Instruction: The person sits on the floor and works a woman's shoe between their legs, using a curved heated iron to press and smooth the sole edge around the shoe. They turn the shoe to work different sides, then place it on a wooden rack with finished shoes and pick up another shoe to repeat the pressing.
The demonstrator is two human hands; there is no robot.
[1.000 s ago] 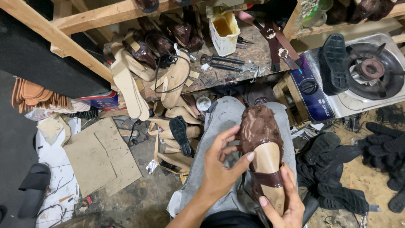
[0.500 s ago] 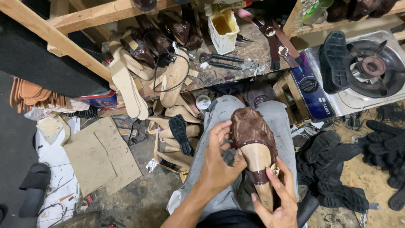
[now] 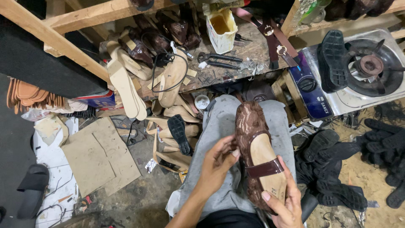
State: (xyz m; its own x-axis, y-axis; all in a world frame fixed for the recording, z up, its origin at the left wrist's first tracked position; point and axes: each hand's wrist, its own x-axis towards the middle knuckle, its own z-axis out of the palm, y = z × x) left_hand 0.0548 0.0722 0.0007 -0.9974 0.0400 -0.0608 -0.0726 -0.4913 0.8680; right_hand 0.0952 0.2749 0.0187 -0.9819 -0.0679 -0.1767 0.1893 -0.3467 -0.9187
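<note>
Shifted slightly since the earlier frame, the brown sandal (image 3: pixel 258 154) lies over the lap, heel toward the body. Right hand (image 3: pixel 282 202) fingers grip its heel; left hand (image 3: pixel 216 165) fingers pinch its side edge. Judging by this, the upper is being pressed down; further pressing needs a firm hold.

I hold a brown sandal (image 3: pixel 258 152) over my grey-trousered lap, sole side down and footbed up. My right hand (image 3: pixel 283 202) grips its heel end from below, thumb on the tan insole beside the dark strap. My left hand (image 3: pixel 217 162) pinches its left edge. Pliers (image 3: pixel 217 58) and a yellowed cup (image 3: pixel 221 26) lie on the desk (image 3: pixel 253 52), a gas stove (image 3: pixel 367 71) at its right edge.
</note>
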